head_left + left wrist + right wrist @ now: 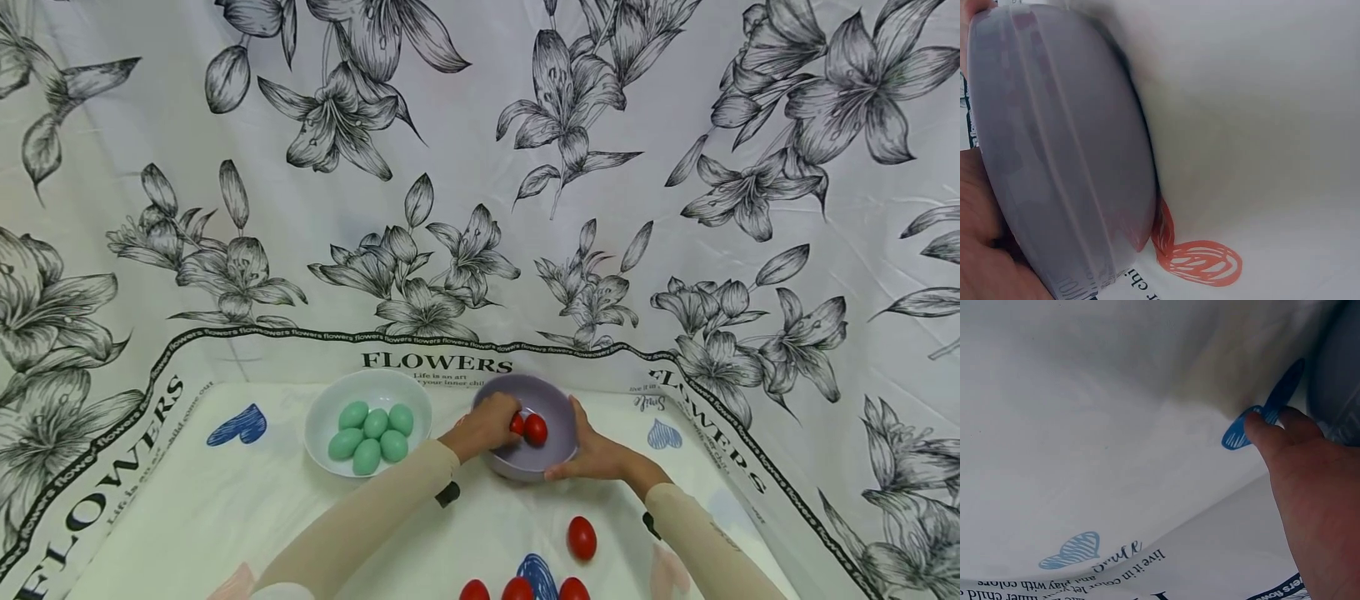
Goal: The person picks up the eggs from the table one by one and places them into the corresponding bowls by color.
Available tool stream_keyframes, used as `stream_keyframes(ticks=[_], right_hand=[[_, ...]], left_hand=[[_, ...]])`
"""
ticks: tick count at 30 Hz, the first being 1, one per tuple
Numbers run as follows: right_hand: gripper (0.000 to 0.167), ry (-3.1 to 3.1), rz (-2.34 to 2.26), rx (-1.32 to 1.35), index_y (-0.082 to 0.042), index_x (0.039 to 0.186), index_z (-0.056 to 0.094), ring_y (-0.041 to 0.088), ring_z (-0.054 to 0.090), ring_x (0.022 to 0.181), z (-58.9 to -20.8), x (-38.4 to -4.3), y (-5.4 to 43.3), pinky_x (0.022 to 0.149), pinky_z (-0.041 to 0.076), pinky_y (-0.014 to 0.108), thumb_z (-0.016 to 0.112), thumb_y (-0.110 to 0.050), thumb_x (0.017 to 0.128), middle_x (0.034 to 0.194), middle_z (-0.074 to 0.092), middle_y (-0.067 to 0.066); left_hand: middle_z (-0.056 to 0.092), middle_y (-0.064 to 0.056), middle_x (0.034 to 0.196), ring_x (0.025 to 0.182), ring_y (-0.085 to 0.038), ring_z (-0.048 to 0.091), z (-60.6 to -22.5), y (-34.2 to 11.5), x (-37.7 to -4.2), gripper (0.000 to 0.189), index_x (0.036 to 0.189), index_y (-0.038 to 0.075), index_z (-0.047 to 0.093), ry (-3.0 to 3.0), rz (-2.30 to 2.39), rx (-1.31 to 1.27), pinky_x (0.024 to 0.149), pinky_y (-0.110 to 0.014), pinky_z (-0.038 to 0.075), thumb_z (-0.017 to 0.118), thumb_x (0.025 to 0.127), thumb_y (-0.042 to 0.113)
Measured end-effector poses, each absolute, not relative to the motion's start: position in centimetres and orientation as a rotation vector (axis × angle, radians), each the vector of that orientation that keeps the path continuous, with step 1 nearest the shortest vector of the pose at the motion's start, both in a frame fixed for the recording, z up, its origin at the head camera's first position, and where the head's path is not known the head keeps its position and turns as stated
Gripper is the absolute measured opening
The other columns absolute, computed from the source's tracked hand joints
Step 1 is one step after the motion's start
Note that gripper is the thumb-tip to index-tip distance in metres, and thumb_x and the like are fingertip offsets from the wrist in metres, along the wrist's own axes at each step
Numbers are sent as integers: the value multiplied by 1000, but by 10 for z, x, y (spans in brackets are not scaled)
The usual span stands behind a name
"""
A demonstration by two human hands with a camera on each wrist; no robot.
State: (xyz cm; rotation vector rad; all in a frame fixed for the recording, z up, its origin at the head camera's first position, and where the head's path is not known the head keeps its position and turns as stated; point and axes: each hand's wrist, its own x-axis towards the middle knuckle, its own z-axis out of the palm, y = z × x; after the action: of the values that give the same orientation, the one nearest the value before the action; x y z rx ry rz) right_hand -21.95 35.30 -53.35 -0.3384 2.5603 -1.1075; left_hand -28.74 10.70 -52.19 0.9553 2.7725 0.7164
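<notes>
Sleeves [360,525], round purple bowl [558,412], glossy red eggs [536,430].

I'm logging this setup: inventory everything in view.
Purple bowl: 1, purple, centre
White bowl: 1, white, left of purple bowl
Green eggs: 6, pale green, in white bowl
Red eggs: at least 6, red, 2 visible in purple bowl, 4 on tabletop
Tabletop: 1, white, heart-printed, beneath bowls
Backdrop: count unclear, white, black-flowered, behind bowls
Sleeves: 2, beige, foreground
Wrist-worn pieces: 2, black, at sleeve ends
Left hand: 1, bare, partly inside purple bowl
Right hand: 1, bare, at purple bowl's right side
</notes>
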Motion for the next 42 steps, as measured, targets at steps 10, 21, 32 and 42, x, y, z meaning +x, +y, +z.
stream_keyframes(ticks=[10,21,32,42], right_hand=[[150,2560,-1100,-332,-17,165,-24,43,22,157,-532,-220,350,125,25,64,94,-49,77,174,3,18],[149,2554,-1106,-331,-15,165,-24,44,20,157,-532,-218,351,125,26,64,93,-48,79,174,1,18],[150,2574,-1084,-341,-14,165,-25,42,22,157,-531,-219,350,125,24,62,93,-49,78,175,1,18],[150,2556,-1093,-363,-13,164,-26,45,19,158,-525,-218,351,125,23,65,92,-47,80,174,-2,20]], left_hand=[[74,-2,101,86,-11,66,-525,108,-292,40,121,5,75,2762,664,1013,76,-25,54,90,87,20],[73,-1,97,85,-11,66,-524,107,-290,34,113,6,73,2756,667,1064,76,-25,54,90,87,21],[75,-13,100,79,-10,61,-517,90,-282,40,128,-3,68,2669,939,1241,71,-23,50,77,99,24],[64,-3,148,132,-16,63,-495,67,-230,53,151,13,60,2519,1352,1331,109,-32,52,68,105,38]])
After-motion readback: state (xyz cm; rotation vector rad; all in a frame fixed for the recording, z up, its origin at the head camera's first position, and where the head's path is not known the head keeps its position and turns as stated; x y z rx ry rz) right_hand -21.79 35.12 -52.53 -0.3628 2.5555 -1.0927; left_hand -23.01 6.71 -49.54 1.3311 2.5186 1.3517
